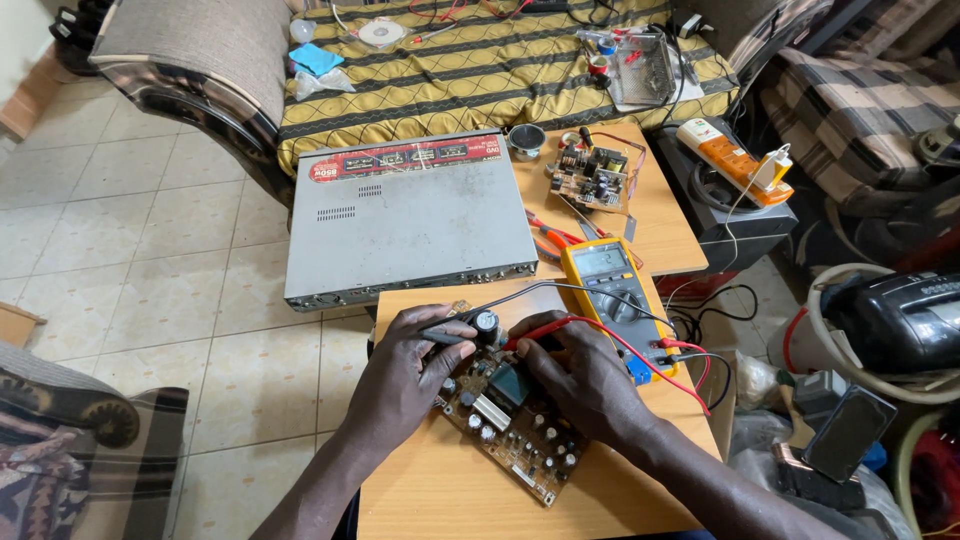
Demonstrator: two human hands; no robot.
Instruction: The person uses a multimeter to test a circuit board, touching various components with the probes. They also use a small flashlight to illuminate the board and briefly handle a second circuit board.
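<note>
At the far left a patterned armchair stands on the tiled floor, and further in a grey disc player lies flat on a wooden counter, its near edge just beyond a second, closer counter. On that closer counter the left hand rests with its fingers curled together, pinching a black probe whose tip points right toward a tall black capacitor. Beneath and between both hands lies a circuit board, set at a slant, its far corner near the player and its near corner toward the counter's front edge. The right hand lies over the board's right part, fingers closed on a red probe that points left, its tip near the black one. Just beside this hand a yellow multimeter lies face up, bridging the two counters, with red and black leads looping from its lower end. Beyond it sit a smaller circuit board and a small metal cup. Further right an orange and white power strip lies on a dark box.
</note>
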